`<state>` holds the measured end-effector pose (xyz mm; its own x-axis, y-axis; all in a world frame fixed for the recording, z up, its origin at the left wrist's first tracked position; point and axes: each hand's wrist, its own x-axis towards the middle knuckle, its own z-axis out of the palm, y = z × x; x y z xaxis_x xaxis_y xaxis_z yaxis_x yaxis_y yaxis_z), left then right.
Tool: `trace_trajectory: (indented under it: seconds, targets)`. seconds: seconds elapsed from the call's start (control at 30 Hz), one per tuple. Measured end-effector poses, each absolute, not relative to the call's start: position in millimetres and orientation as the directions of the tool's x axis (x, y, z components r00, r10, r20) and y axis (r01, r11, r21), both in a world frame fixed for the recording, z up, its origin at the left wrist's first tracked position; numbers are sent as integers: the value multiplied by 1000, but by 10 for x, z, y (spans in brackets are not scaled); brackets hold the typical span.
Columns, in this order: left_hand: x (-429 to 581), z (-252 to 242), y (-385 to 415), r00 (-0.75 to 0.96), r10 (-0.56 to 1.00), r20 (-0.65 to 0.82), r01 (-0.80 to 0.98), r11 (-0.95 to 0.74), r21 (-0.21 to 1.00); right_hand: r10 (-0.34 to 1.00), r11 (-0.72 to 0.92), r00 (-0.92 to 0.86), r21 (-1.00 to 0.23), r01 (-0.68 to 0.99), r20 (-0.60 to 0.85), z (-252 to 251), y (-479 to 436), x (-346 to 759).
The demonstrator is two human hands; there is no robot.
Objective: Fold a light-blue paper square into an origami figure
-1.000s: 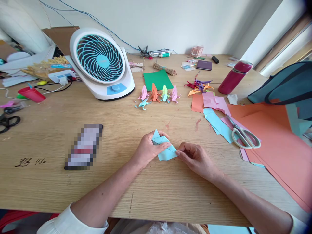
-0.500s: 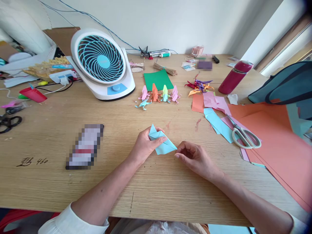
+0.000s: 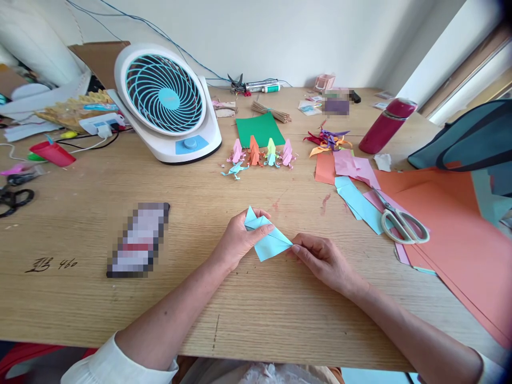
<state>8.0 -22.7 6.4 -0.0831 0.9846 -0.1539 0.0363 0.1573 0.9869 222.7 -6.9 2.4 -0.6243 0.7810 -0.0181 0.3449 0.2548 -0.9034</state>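
A light-blue folded paper [image 3: 269, 244] is held between my two hands, just above the wooden table [image 3: 192, 202]. My left hand [image 3: 239, 238] grips its left part, thumb on top and fingers behind. At the paper's right-hand tip, my right hand [image 3: 318, 257] pinches the corner between thumb and forefinger. One pointed corner sticks up beside my left thumb, and a flap hangs towards me. Beyond the hands stand several small origami figures [image 3: 253, 151] in pink, orange, green and blue.
A white fan [image 3: 188, 152] stands back left, with a blurred phone [image 3: 138, 240] nearer me. To the right lie scissors [image 3: 404, 224] on coloured sheets [image 3: 452, 240], beside a red bottle [image 3: 387, 126] and a teal bag [image 3: 460, 136]. A green sheet [image 3: 260, 130] lies behind the figures.
My right thumb and forefinger have closed on the paper's right tip. The lower flap has opened out a little further towards me. My left hand keeps its hold.
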Motion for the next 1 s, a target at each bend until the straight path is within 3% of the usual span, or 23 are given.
trace_trajectory:
  seconds: [0.37,0.53,0.73,1.0]
  targets:
    - [72,115,-235,-38,997,-63,179,69,981,780,193,-623,-927,323,-55,21,-68,2244]
    - [59,123,-235,41,999,-36,166,28,986,776,152,-626,-944,294,-70,29,-52,2262]
    - [57,110,-232,-11,999,-46,126,47,991,761,42,-643,-983,179,-85,27,-19,2285]
    - [58,135,-242,8,1000,-28,171,26,985,755,37,-649,-983,181,-92,-14,-18,2290]
